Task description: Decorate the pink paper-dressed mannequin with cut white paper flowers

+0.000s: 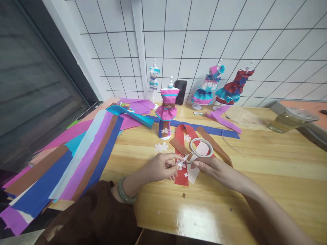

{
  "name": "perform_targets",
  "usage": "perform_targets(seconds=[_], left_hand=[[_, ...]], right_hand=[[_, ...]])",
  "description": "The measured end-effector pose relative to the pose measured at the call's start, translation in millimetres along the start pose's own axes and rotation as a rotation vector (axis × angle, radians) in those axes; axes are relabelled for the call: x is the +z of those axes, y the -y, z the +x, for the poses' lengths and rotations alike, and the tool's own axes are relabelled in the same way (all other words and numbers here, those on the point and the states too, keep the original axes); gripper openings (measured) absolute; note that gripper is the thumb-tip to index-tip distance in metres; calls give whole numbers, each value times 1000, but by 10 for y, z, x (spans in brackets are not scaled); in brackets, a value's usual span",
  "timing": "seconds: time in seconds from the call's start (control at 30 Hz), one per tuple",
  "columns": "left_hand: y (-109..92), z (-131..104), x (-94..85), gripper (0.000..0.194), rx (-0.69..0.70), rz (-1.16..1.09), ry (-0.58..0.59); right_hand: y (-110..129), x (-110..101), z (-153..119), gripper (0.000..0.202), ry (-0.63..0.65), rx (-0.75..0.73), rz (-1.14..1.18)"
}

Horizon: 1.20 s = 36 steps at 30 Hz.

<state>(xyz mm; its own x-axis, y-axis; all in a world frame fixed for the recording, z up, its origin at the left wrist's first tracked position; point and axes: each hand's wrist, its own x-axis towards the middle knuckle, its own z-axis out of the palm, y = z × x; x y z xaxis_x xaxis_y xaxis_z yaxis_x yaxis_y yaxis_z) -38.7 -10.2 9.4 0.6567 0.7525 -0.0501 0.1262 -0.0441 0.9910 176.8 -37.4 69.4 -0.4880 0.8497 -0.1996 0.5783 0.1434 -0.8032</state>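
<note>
In the head view, a small white strip (186, 157) is pinched by the nearly closed left hand (162, 167), its length slanting towards the tape roll (211, 149); a slim metal tool (188, 163) is gripped crosswise by the closed right hand (213, 167).

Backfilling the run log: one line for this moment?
left hand: pinching white strip | right hand: holding thin metal tool at strip | tape roll: near right hand | pink-dressed mannequin: upright beyond hands
</note>
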Motion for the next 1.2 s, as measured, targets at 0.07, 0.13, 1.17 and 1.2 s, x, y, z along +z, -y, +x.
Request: perform_targets(seconds=[0.07,0.13,1.17,1.2], left_hand=[[-2,-1,5,32,-21,-19,2],[-8,-1,8,34,-36,-32,9],[-14,-6,3,42,-100,-107,79],[-14,-6,3,42,-102,-107,82]], right_hand=[[-3,3,-3,45,1,15,21],[-1,8,-5,45,0,25,31],[-66,26,-31,44,-18,45,-80],[-64,28,-33,44,-16,42,-81]])
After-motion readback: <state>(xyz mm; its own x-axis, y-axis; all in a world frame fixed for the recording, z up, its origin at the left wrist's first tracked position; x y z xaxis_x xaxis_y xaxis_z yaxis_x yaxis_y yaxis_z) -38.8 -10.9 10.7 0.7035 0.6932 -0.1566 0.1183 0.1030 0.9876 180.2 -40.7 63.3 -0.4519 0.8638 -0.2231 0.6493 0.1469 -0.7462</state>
